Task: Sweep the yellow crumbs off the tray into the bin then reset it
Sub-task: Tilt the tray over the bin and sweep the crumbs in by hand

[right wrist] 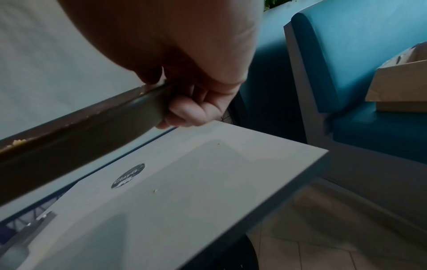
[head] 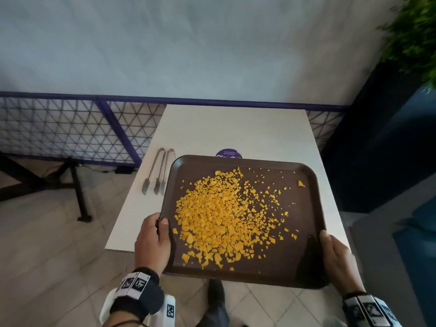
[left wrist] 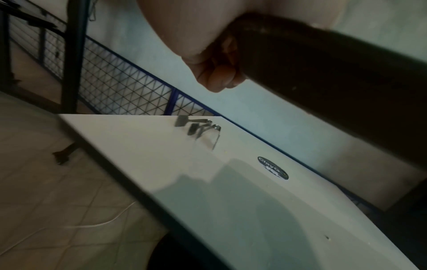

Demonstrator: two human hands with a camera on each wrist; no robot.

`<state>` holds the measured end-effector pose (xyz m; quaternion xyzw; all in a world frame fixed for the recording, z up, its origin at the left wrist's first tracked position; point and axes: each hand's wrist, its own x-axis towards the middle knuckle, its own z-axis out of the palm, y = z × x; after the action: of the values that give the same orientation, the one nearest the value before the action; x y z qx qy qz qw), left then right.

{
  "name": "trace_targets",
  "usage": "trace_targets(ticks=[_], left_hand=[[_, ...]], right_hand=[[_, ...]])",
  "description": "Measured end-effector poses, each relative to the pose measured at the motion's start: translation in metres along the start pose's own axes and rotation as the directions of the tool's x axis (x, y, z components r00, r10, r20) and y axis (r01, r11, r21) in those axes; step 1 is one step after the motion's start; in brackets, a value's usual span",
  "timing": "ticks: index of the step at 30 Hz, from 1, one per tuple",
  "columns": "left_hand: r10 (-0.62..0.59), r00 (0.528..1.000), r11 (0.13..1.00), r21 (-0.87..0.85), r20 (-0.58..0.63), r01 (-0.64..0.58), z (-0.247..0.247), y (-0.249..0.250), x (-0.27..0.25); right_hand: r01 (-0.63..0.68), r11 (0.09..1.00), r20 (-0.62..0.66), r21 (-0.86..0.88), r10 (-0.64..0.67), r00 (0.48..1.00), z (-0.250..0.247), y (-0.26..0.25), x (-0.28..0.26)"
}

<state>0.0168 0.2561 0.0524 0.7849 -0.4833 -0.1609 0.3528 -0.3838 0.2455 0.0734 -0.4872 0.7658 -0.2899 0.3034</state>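
White table [head: 236,131], long, far end at the mesh railing [head: 59,128]; its near part is hidden in head view by the brown tray [head: 295,256]. Tray held clear above the tabletop, near edge overhanging the floor; both wrist views show its shadow on the table below. Yellow crumbs [head: 219,220] heaped centre-left on tray, thinner scatter to the right. Left hand [head: 153,241] clamps the tray's left rim, thumb on top; fingers [left wrist: 219,73] curled underneath show only in left wrist view. Right hand [head: 337,258] clamps the right rim likewise; fingers [right wrist: 189,111] wrapped under. Two metal tongs [head: 158,171] lie left of the tray, near the table's left edge. Purple round sticker [head: 228,153] half hidden by far rim in head view, whole in wrist views. Few stray crumbs [right wrist: 155,191] on tabletop, right wrist view only. Bin: can't make out.
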Motion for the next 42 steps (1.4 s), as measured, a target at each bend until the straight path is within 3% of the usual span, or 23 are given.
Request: trace_targets(ticks=[9,20,30,32,36,42], left_hand=[[-0.057,0.998,0.998,-0.014,0.01,0.058,-0.063,-0.074,-0.081],[-0.156,0.985,0.987,0.035,0.069,0.154,-0.142,-0.195,-0.119],[-0.272,0.957,0.957,0.132,0.1,0.258,-0.19,-0.286,-0.173],[-0.275,0.956,0.955,0.147,0.102,0.259,-0.193,-0.297,-0.186],[-0.295,0.951,0.946,0.167,0.097,0.277,-0.188,-0.312,-0.206],[-0.259,0.961,0.954,0.182,0.096,0.239,-0.148,-0.352,-0.197]], right_hand=[[-0.018,0.997,0.098,-0.072,0.025,0.995,0.025,0.018,-0.11],[-0.035,0.996,0.251,-0.084,0.056,0.966,0.099,-0.01,-0.238],[-0.128,0.985,0.375,-0.113,0.161,0.913,0.167,0.036,-0.305],[-0.19,0.979,0.389,-0.071,0.202,0.899,0.172,0.042,-0.311],[-0.487,0.87,0.436,0.077,0.41,0.801,0.189,0.06,-0.316],[-0.576,0.794,0.386,0.195,0.478,0.789,0.234,0.097,-0.312]])
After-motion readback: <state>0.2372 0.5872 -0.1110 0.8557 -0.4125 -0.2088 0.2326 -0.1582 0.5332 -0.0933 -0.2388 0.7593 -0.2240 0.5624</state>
